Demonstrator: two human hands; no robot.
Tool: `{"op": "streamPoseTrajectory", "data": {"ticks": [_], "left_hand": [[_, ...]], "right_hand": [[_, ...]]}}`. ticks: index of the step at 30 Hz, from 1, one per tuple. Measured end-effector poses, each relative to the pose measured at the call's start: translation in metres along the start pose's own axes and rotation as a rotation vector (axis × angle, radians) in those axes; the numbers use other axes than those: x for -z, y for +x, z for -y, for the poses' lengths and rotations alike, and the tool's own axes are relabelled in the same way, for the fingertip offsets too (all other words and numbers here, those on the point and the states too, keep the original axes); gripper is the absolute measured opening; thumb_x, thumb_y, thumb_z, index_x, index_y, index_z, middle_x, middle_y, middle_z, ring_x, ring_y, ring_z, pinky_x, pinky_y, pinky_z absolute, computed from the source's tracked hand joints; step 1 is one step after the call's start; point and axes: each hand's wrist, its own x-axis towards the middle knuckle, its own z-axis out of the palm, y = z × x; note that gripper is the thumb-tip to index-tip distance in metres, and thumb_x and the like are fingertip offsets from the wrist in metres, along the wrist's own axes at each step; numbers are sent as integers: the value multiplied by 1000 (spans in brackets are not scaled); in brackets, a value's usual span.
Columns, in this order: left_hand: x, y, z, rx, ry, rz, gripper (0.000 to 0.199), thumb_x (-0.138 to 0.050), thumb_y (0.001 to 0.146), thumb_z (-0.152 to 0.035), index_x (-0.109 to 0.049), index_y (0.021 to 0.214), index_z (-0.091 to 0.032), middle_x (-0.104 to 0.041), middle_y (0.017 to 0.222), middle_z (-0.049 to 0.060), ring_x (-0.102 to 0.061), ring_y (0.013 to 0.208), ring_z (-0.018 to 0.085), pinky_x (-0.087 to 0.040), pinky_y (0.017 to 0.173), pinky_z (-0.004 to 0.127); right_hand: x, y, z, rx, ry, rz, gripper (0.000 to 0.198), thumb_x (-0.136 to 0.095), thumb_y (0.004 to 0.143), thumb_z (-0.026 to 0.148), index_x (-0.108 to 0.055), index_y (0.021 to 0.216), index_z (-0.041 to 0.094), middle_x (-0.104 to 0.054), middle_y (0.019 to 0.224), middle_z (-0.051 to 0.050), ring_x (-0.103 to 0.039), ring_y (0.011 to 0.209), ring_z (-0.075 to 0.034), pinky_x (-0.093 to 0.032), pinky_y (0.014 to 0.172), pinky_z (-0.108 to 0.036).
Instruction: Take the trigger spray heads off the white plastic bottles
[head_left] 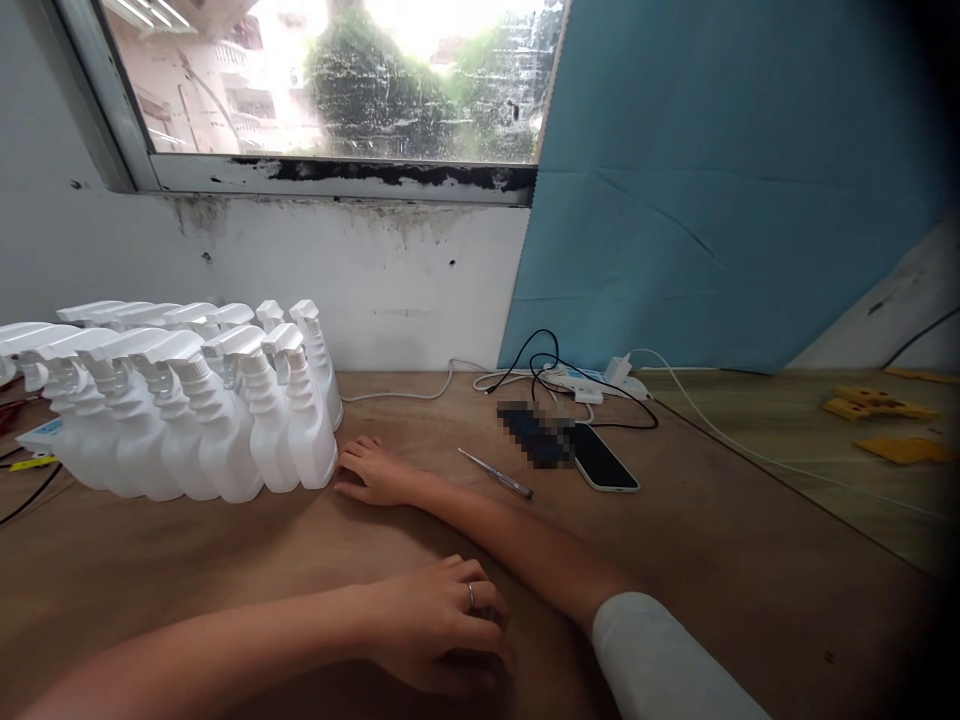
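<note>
White trigger spray bottles (225,445), several of them, stand upright in two close rows on the left of the brown table (420,400). My right hand (373,470) reaches across to the near right end of these rows. Its fingers are spread and rest at the side of the last bottle (311,430), not wrapped round it. Lower down, my left hand (435,622), with a ring on one finger, hovers over or rests on the tabletop. Its fingers are loosely bent and apart, and no object shows in it; the underside is hidden.
A thin screwdriver (496,473) lies right of my right hand. Beyond it are a phone (602,457), a blurred dark object (536,434), and a power strip (592,383) with tangled cables. Yellow pieces (881,403) lie far right. A wall with a window (345,80) stands behind.
</note>
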Motion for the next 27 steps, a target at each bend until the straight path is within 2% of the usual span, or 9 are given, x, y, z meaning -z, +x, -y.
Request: {"op": "streamPoseTrajectory", "data": {"ticks": [27], "left_hand": [[-2,0,1,-1,-9,-6,25,-55,89,-40,-60,107,-23,-59,108,5,-50,93,19,-40,84,32]], "right_hand": [[1,-1,1,-4,15,-2,26,-56,89,41,-59,100,17,-59,106,-9,-48,101,-22,-39,90,-36]]}}
